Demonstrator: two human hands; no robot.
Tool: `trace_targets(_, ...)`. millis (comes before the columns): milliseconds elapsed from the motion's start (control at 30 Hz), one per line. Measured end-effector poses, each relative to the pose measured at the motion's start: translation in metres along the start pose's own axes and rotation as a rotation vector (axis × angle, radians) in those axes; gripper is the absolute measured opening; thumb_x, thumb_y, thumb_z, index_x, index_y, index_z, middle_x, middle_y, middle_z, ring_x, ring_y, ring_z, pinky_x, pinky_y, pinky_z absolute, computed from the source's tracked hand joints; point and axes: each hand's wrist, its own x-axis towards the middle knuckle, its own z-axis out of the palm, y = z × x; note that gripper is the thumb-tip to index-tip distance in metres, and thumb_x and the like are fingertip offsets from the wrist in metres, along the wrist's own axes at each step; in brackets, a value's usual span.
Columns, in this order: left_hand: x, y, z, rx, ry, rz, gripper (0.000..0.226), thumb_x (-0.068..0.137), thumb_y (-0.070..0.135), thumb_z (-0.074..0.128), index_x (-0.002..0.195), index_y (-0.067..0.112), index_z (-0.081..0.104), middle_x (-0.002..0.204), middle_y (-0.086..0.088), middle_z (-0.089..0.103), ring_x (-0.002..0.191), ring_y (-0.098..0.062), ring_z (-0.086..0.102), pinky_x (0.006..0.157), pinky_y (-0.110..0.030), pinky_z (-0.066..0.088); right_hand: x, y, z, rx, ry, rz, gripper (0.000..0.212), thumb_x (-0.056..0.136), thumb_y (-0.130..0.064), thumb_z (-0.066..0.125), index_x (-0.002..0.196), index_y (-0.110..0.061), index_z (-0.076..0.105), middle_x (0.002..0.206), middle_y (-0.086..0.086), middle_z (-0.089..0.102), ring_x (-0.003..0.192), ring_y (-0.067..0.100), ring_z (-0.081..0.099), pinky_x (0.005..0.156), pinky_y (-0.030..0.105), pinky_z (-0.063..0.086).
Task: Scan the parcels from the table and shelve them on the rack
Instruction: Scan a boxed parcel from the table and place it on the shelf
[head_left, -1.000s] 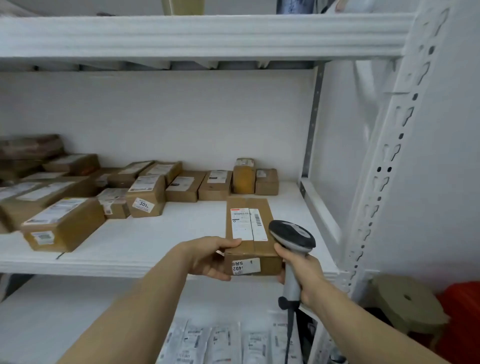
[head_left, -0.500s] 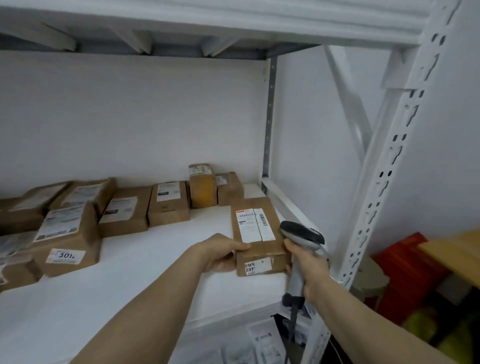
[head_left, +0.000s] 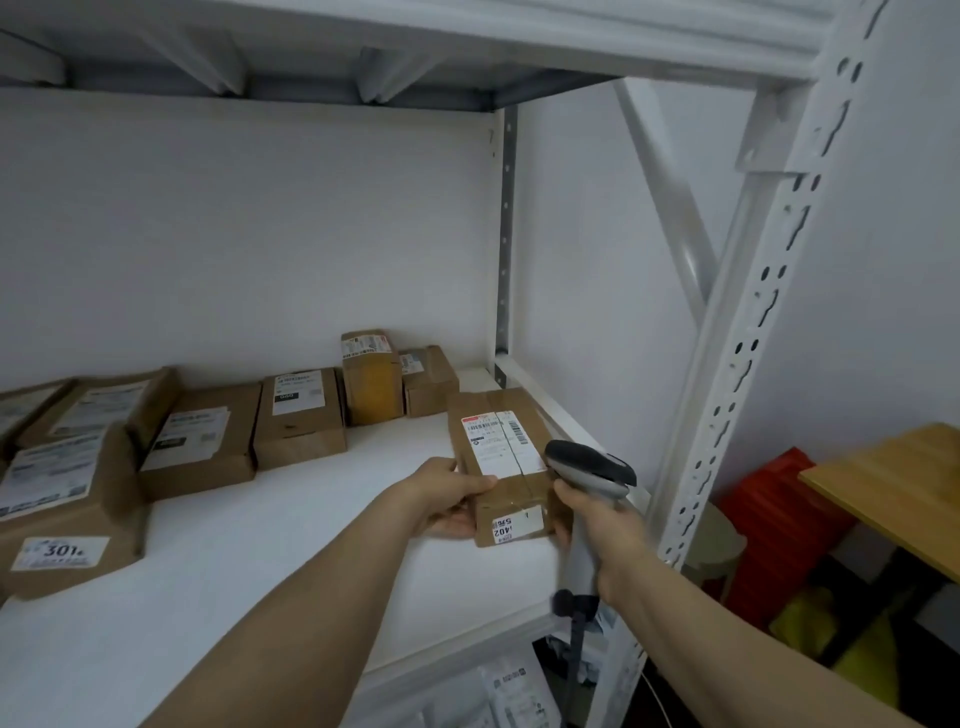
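White metal made up the rack (head_left: 727, 389) and its shelf (head_left: 260, 561). The parcel (head_left: 501, 457) lay on this shelf near the right end, close to the front edge.

The left hand (head_left: 447, 501) gripped the near left corner of the parcel, with the thumb on top and the fingers curled below the edge. The right hand (head_left: 597, 525) was clenched around the handle of the scanner (head_left: 592, 465), and its knuckles touched the right side of the parcel.

The parcel was a long brown cardboard box, taped along the middle, with a white label on top and a small sticker reading 402 on the near end. It was probably stiff and light, because a corner hold seemed enough for it. The tape could be slippery, so the plain cardboard on the two long sides looked like the better place to hold.

Behind it, other parcels stood along the back wall: a flat box (head_left: 298, 415), a tall yellowish box (head_left: 373, 374) and a small box (head_left: 428, 379).

The left fingers were hidden under the box, so it was not clear if the near end was lifted a little. The label print was too blurred to read. The scanner cable ran down out of sight, and only a corner of a wooden table (head_left: 893, 488) showed at the right.
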Motion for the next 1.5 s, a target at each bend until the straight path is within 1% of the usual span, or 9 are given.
trace_targets(100, 0.008, -0.003, 0.009, 0.019, 0.065, 0.058, 0.049, 0.089, 0.015, 0.067, 0.132, 0.014, 0.045, 0.087, -0.001, 0.068, 0.066, -0.017, 0.072, 0.050, -0.028, 0.056, -0.001, 0.001, -0.001, -0.023, 0.037, -0.053, 0.018, 0.078, -0.013, 0.078, 0.084, -0.008, 0.062, 0.084, 0.013, 0.071, 0.076, 0.027, 0.068, 0.071, 0.035, 0.056)
trace_targets(233, 0.020, -0.006, 0.029, 0.181, 0.158, 0.169, 0.044, 0.091, 0.024, 0.064, 0.132, 0.017, 0.050, 0.122, -0.004, 0.065, 0.102, -0.025, 0.067, 0.089, -0.041, 0.055, 0.000, -0.003, -0.009, -0.016, 0.051, -0.112, 0.019, 0.078, -0.015, 0.079, 0.087, -0.009, 0.063, 0.083, 0.008, 0.070, 0.076, 0.022, 0.067, 0.072, 0.034, 0.055)
trace_targets(333, 0.022, -0.002, 0.041, 0.284, 0.230, 0.195, 0.043, 0.094, 0.026, 0.059, 0.134, 0.014, 0.049, 0.130, -0.006, 0.060, 0.112, -0.027, 0.061, 0.097, -0.043, 0.050, -0.001, -0.006, -0.021, -0.016, 0.022, -0.085, 0.017, 0.078, -0.013, 0.079, 0.086, -0.006, 0.065, 0.076, 0.008, 0.068, 0.065, 0.020, 0.063, 0.066, 0.034, 0.054)
trace_targets(433, 0.022, -0.001, 0.050, 0.340, 0.276, 0.223, 0.038, 0.097, 0.028, 0.053, 0.131, 0.011, 0.052, 0.126, -0.010, 0.060, 0.111, -0.029, 0.059, 0.095, -0.042, 0.050, -0.003, -0.006, -0.031, -0.024, -0.017, -0.072, 0.015, 0.079, -0.009, 0.078, 0.081, -0.008, 0.063, 0.074, 0.009, 0.067, 0.064, 0.020, 0.060, 0.070, 0.034, 0.055)
trace_targets(700, 0.000, -0.027, 0.061, 0.333, 0.423, 0.216, 0.023, 0.095, 0.030, 0.052, 0.086, 0.009, 0.054, 0.087, -0.012, 0.052, 0.078, -0.026, 0.053, 0.072, -0.039, 0.057, -0.016, 0.004, -0.049, -0.064, -0.176, 0.004, 0.015, 0.083, -0.010, 0.074, 0.081, -0.001, 0.061, 0.066, 0.012, 0.059, 0.055, 0.019, 0.052, 0.049, 0.026, 0.043)
trace_targets(867, -0.032, -0.036, 0.069, 0.389, 0.476, 0.313, 0.024, 0.085, 0.031, 0.059, 0.069, 0.013, 0.060, 0.069, 0.001, 0.061, 0.058, -0.018, 0.059, 0.058, -0.032, 0.056, -0.049, 0.016, -0.072, -0.177, -0.178, -0.031, 0.017, 0.083, -0.013, 0.074, 0.082, -0.001, 0.062, 0.066, 0.013, 0.060, 0.048, 0.016, 0.053, 0.047, 0.025, 0.044)
trace_targets(1167, -0.067, -0.059, 0.167, 0.365, -0.109, 0.352, 0.019, 0.081, 0.020, 0.061, 0.066, 0.009, 0.069, 0.059, 0.000, 0.064, 0.047, -0.010, 0.054, 0.047, -0.019, 0.044, -0.111, 0.020, -0.165, -0.347, 0.103, -0.153, 0.018, 0.083, -0.013, 0.075, 0.075, -0.004, 0.063, 0.058, 0.012, 0.060, 0.041, 0.015, 0.049, 0.042, 0.024, 0.041)
trace_targets(1400, -0.075, -0.073, 0.303, 0.539, -0.451, 0.395, 0.017, 0.081, 0.026, 0.068, 0.067, 0.017, 0.070, 0.059, 0.008, 0.068, 0.058, -0.010, 0.063, 0.055, -0.020, 0.046, -0.158, -0.011, -0.307, -0.511, 0.471, -0.170, 0.023, 0.081, -0.024, 0.077, 0.073, -0.007, 0.063, 0.051, 0.006, 0.061, 0.040, 0.016, 0.054, 0.044, 0.026, 0.045)
trace_targets(1500, -0.077, -0.074, 0.361, 0.626, -0.555, 0.422, 0.021, 0.080, 0.028, 0.068, 0.077, 0.009, 0.075, 0.075, -0.004, 0.074, 0.069, -0.015, 0.067, 0.073, -0.031, 0.054, -0.177, -0.023, -0.373, -0.762, 0.559, -0.149, 0.023, 0.082, -0.035, 0.074, 0.079, -0.014, 0.065, 0.058, 0.004, 0.067, 0.046, 0.017, 0.062, 0.052, 0.030, 0.051)
